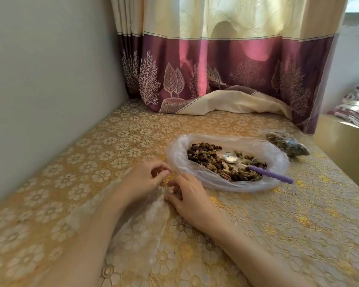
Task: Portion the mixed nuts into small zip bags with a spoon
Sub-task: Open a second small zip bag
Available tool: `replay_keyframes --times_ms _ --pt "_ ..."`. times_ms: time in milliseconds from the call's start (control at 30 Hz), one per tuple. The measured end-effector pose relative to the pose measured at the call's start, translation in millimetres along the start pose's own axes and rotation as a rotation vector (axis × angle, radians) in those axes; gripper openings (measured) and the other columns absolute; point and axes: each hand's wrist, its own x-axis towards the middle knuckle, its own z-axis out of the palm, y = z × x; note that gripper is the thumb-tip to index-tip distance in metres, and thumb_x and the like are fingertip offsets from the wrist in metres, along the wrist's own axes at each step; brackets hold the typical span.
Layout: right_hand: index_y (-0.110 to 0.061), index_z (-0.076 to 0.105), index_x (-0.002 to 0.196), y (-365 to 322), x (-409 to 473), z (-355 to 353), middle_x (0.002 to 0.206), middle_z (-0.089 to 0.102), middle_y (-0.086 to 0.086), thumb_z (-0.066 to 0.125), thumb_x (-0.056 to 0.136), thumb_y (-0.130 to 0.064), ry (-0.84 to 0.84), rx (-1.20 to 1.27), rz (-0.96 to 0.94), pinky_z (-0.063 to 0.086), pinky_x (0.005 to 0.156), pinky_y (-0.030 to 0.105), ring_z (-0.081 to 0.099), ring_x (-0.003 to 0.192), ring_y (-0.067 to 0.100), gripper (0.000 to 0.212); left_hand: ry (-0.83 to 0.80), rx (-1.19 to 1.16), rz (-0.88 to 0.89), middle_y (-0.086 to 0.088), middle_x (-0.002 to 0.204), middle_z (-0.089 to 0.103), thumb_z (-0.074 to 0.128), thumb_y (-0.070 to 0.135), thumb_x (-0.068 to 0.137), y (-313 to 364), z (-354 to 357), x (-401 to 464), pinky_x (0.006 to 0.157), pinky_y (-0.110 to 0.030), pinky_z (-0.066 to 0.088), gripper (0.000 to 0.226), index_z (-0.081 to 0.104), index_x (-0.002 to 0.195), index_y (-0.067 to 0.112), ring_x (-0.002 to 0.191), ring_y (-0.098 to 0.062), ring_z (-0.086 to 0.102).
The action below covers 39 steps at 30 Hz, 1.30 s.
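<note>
Mixed nuts [207, 158] lie in a wide, opened clear plastic bag [178, 160] at the table's middle right. A spoon [257, 167] with a metal bowl and a purple handle rests on the nuts, handle pointing right. Near the front, an empty clear zip bag [151, 216] lies flat on the table. My left hand [143, 179] pinches its top edge with curled fingers. My right hand [191, 197] pinches the same edge just to the right. Both hands are left of the big bag, close to its rim.
A filled small zip bag of nuts [286, 145] lies at the far right of the table. A gold floral tablecloth [278, 224] covers the table. A grey wall [50, 79] runs along the left. A purple and cream curtain [216, 69] hangs at the back, its hem on the table.
</note>
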Motion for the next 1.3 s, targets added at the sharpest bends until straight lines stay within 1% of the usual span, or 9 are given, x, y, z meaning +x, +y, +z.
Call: replay_keyframes --times_ms 200,467,633,767,867,1000,1167,1233,1300 --pt "-0.015 0.064 0.114 1 -3 0 0.100 0.039 -0.006 0.055 0.092 -0.040 -0.008 -0.093 -0.045 0.036 0.094 0.029 0.040 0.103 0.015 0.035 -0.268 0.197 -0.153 0.019 0.103 0.044 0.069 0.060 0.065 -13 -23 -9 0.095 -0.033 0.039 0.035 0.051 0.092 0.045 0.102 -0.005 0.043" --pt "-0.018 0.065 0.115 5 -3 3 0.099 0.040 -0.008 0.061 0.089 -0.036 0.019 -0.053 -0.021 0.035 0.094 0.027 0.041 0.103 0.013 0.033 -0.291 0.046 -0.163 0.009 0.094 0.056 0.077 0.035 0.071 -14 -23 -11 0.077 -0.025 0.045 0.016 0.066 0.081 0.029 0.085 -0.005 0.052" --pt "-0.014 0.072 0.099 4 -1 -4 0.091 0.054 -0.007 0.062 0.090 -0.024 0.066 0.138 0.035 0.039 0.078 0.020 0.049 0.086 0.008 0.016 -0.100 0.019 -0.104 0.009 0.084 0.061 0.075 0.025 0.075 -2 -22 -9 0.076 -0.021 0.042 0.009 0.066 0.071 0.023 0.086 -0.010 0.054" --pt "-0.015 0.074 0.087 6 0 -28 0.067 0.061 -0.012 0.065 0.088 -0.017 0.342 0.460 0.168 0.039 0.060 0.014 0.051 0.058 -0.001 0.009 0.374 0.060 0.139 0.009 0.101 0.054 0.071 0.029 0.078 23 -11 -6 0.093 -0.030 0.031 0.016 0.065 0.089 0.020 0.102 -0.010 0.042" --pt "-0.020 0.073 0.087 10 -1 -49 0.060 0.066 -0.004 0.063 0.089 -0.014 0.617 0.784 0.259 0.047 0.054 0.019 0.056 0.052 0.005 0.012 0.660 -0.019 0.271 0.009 0.105 0.043 0.064 0.029 0.083 44 -2 -4 0.089 -0.019 0.031 0.031 0.046 0.107 0.022 0.096 -0.005 0.039" --pt "-0.019 0.071 0.094 14 -3 -65 0.077 0.074 0.003 0.059 0.089 -0.009 0.786 1.131 0.294 0.055 0.064 0.019 0.069 0.067 0.014 0.016 0.584 -0.110 0.285 0.010 0.095 0.050 0.060 0.031 0.086 65 9 6 0.082 -0.011 0.035 0.017 0.050 0.097 0.025 0.088 0.001 0.045" --pt "-0.022 0.069 0.097 18 -5 -62 0.086 0.075 0.002 0.057 0.090 -0.010 0.790 1.169 0.271 0.056 0.071 0.019 0.072 0.082 0.017 0.018 0.730 0.239 0.151 -0.009 0.122 0.047 0.065 0.029 0.084 77 27 17 0.096 -0.046 0.036 0.027 0.065 0.106 0.014 0.115 -0.024 0.041" --pt "-0.025 0.069 0.098 20 -6 -56 0.089 0.076 -0.001 0.058 0.089 -0.012 0.767 1.064 0.239 0.056 0.076 0.020 0.072 0.087 0.014 0.019 0.714 0.350 0.192 -0.009 0.125 0.047 0.056 0.038 0.088 80 31 15 0.093 -0.036 0.039 0.038 0.063 0.114 0.010 0.112 -0.023 0.045" --pt "-0.023 0.067 0.108 19 -9 -48 0.097 0.074 -0.005 0.060 0.089 -0.011 0.710 0.846 0.173 0.055 0.082 0.022 0.069 0.094 0.008 0.024 0.581 0.112 0.172 0.003 0.111 0.054 0.044 0.054 0.089 84 34 10 0.079 -0.016 0.042 0.047 0.064 0.107 0.016 0.095 -0.006 0.053"
